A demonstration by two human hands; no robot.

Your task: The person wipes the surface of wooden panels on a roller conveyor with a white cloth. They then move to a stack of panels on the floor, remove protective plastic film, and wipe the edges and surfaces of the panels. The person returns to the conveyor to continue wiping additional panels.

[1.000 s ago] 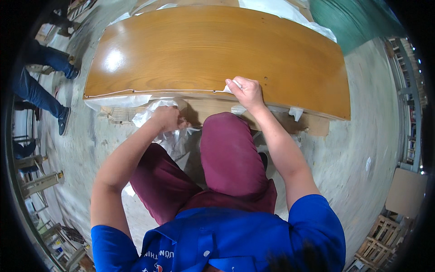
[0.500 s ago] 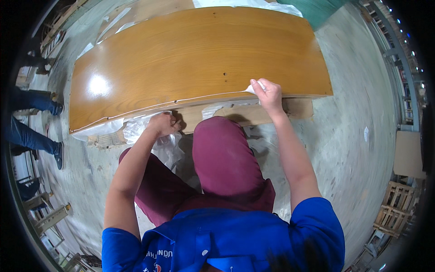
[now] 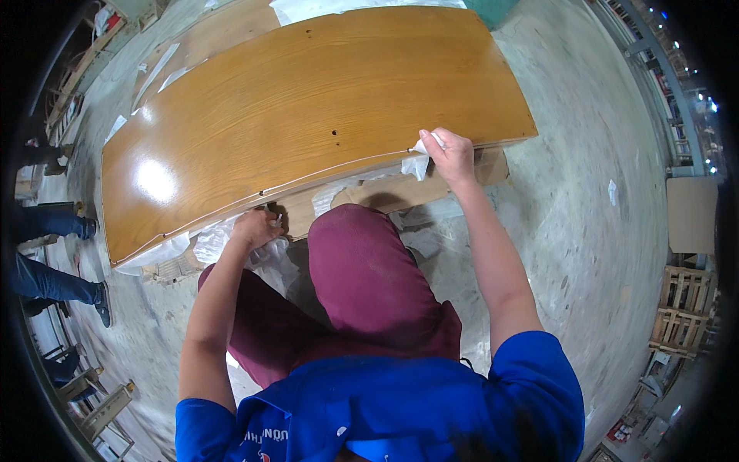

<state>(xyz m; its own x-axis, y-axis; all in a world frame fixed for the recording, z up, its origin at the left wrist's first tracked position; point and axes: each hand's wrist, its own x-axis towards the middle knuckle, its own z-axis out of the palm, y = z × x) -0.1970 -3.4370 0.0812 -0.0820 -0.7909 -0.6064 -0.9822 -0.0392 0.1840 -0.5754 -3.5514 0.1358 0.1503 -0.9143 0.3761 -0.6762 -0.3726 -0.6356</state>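
A long, glossy brown wooden panel (image 3: 308, 100) lies in front of me, with a few small dark holes in its face. My right hand (image 3: 452, 159) is closed on a crumpled white cloth (image 3: 416, 165) at the near edge, right of the middle; part of the cloth hangs below the edge. A thin white line (image 3: 331, 166) runs along that edge from the cloth to the left corner. Just under the edge, my left hand (image 3: 256, 229) has its fingers curled, with something small and whitish at the tips. Crumpled clear plastic wrap (image 3: 275, 262) lies beside it.
Flat cardboard (image 3: 489, 165) and white sheeting (image 3: 168, 252) lie beneath the panel. My knee (image 3: 362, 262) is close to its near side. Another person's legs (image 3: 58, 277) stand at the left. Wooden pallets (image 3: 681, 308) are at the right rim, below a brown board (image 3: 690, 215).
The view has shifted, so the panel appears farther left and more tilted. The right hand stays at the near edge with the cloth, more of which now hangs down. The left hand remains below the edge.
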